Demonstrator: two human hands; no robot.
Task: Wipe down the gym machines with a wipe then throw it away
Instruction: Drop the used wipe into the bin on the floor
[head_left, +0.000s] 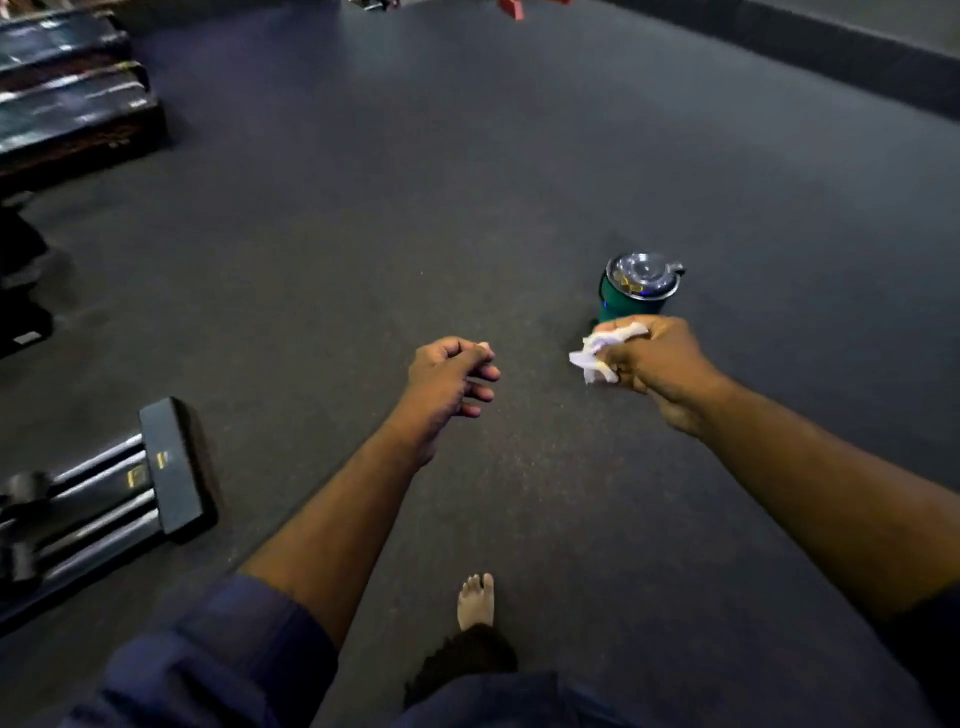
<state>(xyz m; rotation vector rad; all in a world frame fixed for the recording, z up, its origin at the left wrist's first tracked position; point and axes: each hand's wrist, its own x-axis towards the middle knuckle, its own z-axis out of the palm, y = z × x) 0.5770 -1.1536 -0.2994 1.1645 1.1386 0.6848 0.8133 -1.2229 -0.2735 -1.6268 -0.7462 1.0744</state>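
Observation:
My right hand (655, 366) grips a crumpled white wipe (597, 353), held out over the dark gym floor. Just beyond that hand stands a small green bin (621, 304) with a shiny domed lid (641, 271). My left hand (451, 375) hangs in front of me with fingers loosely curled and holds nothing. At the left edge lies the black base of a gym machine (171, 467) with several chrome rails running into it.
Black stepped platforms (72, 93) stand at the far left. A dark wall base (831, 57) runs along the back right. My bare foot (475, 603) is on the rubber floor (415, 208), which stretches wide ahead.

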